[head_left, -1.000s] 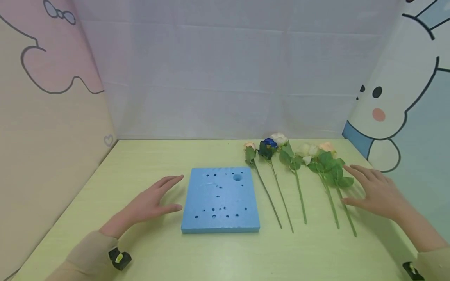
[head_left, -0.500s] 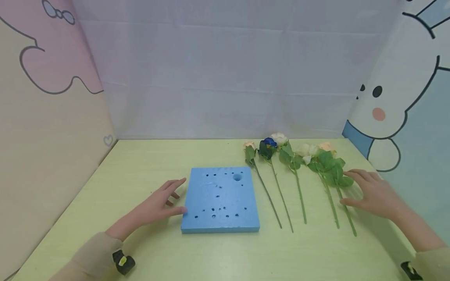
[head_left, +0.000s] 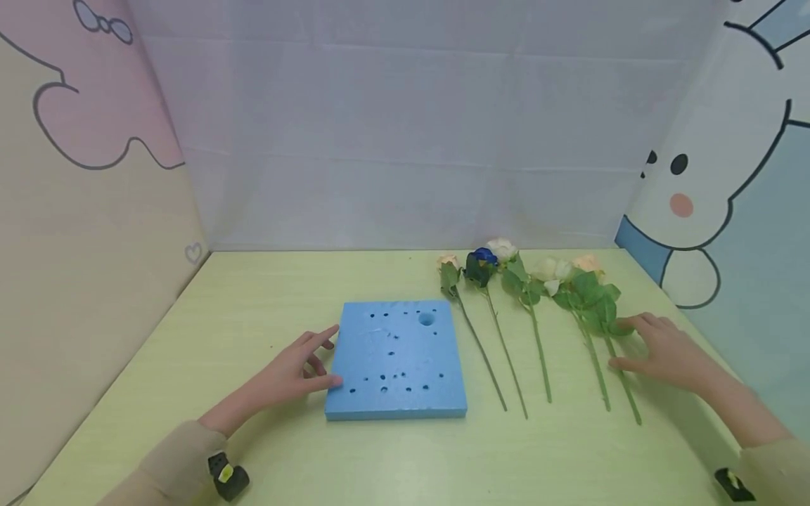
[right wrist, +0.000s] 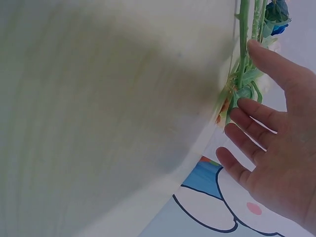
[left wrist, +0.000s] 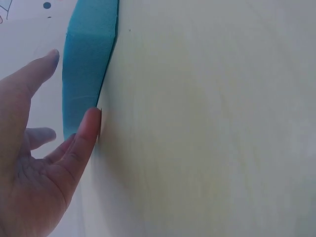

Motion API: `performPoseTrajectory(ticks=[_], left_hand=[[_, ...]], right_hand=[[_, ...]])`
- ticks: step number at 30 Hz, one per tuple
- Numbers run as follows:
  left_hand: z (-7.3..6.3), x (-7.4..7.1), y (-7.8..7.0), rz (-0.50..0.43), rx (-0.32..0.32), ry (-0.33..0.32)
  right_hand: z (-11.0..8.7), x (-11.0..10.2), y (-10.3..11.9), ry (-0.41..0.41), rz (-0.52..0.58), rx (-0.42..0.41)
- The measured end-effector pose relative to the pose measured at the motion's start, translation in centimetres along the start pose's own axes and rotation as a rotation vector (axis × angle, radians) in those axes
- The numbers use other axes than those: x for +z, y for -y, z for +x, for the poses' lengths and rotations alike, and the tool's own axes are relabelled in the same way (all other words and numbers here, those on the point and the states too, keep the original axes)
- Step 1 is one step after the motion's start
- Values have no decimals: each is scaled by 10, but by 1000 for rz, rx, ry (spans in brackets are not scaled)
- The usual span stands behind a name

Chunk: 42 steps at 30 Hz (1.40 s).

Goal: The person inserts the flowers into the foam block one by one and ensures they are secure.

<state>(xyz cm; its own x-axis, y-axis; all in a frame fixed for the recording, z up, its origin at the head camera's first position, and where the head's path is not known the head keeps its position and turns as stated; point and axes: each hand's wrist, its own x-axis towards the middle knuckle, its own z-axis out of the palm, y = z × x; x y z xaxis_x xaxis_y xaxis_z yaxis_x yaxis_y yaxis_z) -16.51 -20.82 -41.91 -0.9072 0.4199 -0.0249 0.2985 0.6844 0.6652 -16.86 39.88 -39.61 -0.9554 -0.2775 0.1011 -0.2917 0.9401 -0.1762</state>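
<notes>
A flat blue foam block (head_left: 414,358) with small holes lies mid-table. At its left edge is my left hand (head_left: 287,372), the thumb over the top near the front corner and the fingers by the side. In the left wrist view, the fingertips come right up to the block's side (left wrist: 86,64). My right hand (head_left: 664,355) is beside the rightmost rose, its thumb near the stem (head_left: 623,383) and its fingertips at the green leaves (head_left: 621,327). Spread, gently bent fingers (right wrist: 247,140) with nothing gripped between them show in the right wrist view.
More long-stemmed roses lie side by side between block and right hand: a white one (head_left: 550,273), another white one (head_left: 502,249), a blue one (head_left: 484,258) and a peach one (head_left: 448,262). A white cloth (head_left: 405,140) hangs behind the table (head_left: 285,281).
My left hand has moved right to the foam block, its thumb now over the edge. The right hand has shifted slightly left and down toward the rightmost rose's stem. The block and roses stay put.
</notes>
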Motion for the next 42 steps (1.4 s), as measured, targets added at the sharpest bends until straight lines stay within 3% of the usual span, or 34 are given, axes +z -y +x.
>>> performPoseTrajectory(ticks=[10,18,25,34,42], left_hand=[[-3,3,1,-15,14,23],[-2,5,1,-73,-19,28],[-3,6,0,-103,-27,35],[-2,8,2,-122,-42,45],[0,10,4,-131,-51,39]], right_hand=[[7,6,-3,87,123,16],[11,1,-1,154,136,80],[14,-6,4,255,230,155],[16,-8,4,274,328,206],[18,-15,-1,232,405,265]])
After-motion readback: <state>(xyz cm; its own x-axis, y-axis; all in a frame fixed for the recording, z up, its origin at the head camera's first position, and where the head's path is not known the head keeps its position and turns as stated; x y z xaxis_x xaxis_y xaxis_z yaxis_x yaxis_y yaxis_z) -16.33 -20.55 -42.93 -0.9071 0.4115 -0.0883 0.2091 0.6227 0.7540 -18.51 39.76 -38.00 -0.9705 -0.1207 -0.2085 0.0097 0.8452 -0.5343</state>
